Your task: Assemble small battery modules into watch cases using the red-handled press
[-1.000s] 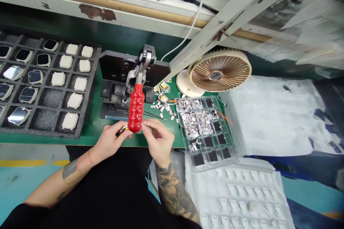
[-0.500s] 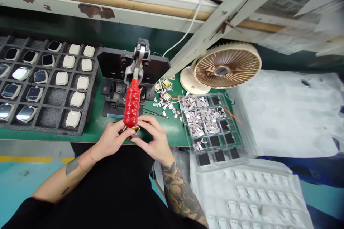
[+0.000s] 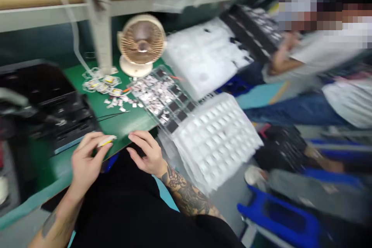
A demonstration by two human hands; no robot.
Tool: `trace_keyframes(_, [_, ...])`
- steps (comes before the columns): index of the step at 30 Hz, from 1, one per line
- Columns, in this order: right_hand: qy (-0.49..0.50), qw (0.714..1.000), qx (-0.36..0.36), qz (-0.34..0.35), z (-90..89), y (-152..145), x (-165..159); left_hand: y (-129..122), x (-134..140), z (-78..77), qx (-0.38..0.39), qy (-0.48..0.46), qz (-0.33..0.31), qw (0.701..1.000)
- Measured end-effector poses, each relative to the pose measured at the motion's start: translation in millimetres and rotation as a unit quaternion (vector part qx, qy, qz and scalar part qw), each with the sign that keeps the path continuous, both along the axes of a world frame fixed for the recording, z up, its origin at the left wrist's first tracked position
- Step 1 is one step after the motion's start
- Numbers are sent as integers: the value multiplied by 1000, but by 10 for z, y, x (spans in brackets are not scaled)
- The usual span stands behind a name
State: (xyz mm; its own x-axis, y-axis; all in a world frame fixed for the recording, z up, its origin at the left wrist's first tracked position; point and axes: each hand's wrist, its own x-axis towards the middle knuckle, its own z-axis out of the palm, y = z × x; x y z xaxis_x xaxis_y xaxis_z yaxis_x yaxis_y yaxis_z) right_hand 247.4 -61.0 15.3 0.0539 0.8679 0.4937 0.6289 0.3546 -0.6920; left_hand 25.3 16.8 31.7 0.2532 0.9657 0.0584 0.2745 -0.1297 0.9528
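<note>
A green table [image 3: 139,118] fills the near left and middle. Beyond its right end are one blurred white stack [image 3: 200,62], farther off, and one white tray [image 3: 217,139], nearer, with rows of pale pieces too smeared to count. One black fixture [image 3: 69,112] stands at the left, a pale blue strip along its near edge. One cream fan [image 3: 142,42] with a brownish grille stands at the far middle. Near it lies one clear compartment tray [image 3: 178,121], some cells piled with small white bits, others showing dark squares.

Two hands are at the table's near edge. The left hand [image 3: 88,161] comes in from the near left, its back up and fingers bent, thumb and fingertips pinching one small part. The right hand [image 3: 147,151] comes from the near right, thumb and fingers spread apart, released, with nothing visible between them.

Left of the clear tray are three yellow-marked pieces among coiled leads [image 3: 116,92], a thin dark tool [image 3: 113,115] and loose white chips [image 3: 122,109], too blurred to count.

The small part [image 3: 107,141] sits over the near edge, whitish above with a bright yellow strip below, tilted upward to the right.
</note>
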Motion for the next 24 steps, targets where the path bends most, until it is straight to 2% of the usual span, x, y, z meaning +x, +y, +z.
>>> trace_keyframes(3, [8,979,-8,-202,-185,-493,411,7,-8,-60,-69,-87,44,993])
trace_keyframes(5, [-37,943,-65,-325,-356,-845,830,-10,2,-82,-142,-136,39,980])
trace_keyframes(7, [-84,892,-124,-427,-521,-1190,1314,-51,39,-68,-182,-139,40,972])
trace_keyframes(10, [-95,839,-157,-512,-718,-1615,1974,-119,138,3,-174,-68,37,982])
trace_keyframes(12, [-91,819,-172,-540,-819,-1794,2276,-137,214,46,-149,-28,22,988])
trace_keyframes(14, [-79,807,-171,-560,-892,-1882,2455,-127,277,61,-139,-44,16,989])
trace_keyframes(17, [-55,797,-132,-587,-886,-1850,2521,-96,317,30,-172,-120,17,978])
trace_keyframes(19, [-34,802,-93,-589,-773,-1708,2425,-98,302,-3,-181,-133,24,974])
trace_keyframes(22, [37,840,13,-542,-466,-1307,2049,-147,251,-34,-171,-116,31,978])
trace_keyframes(24, [90,873,64,-476,-241,-957,1672,-177,218,-39,-182,-134,17,974])
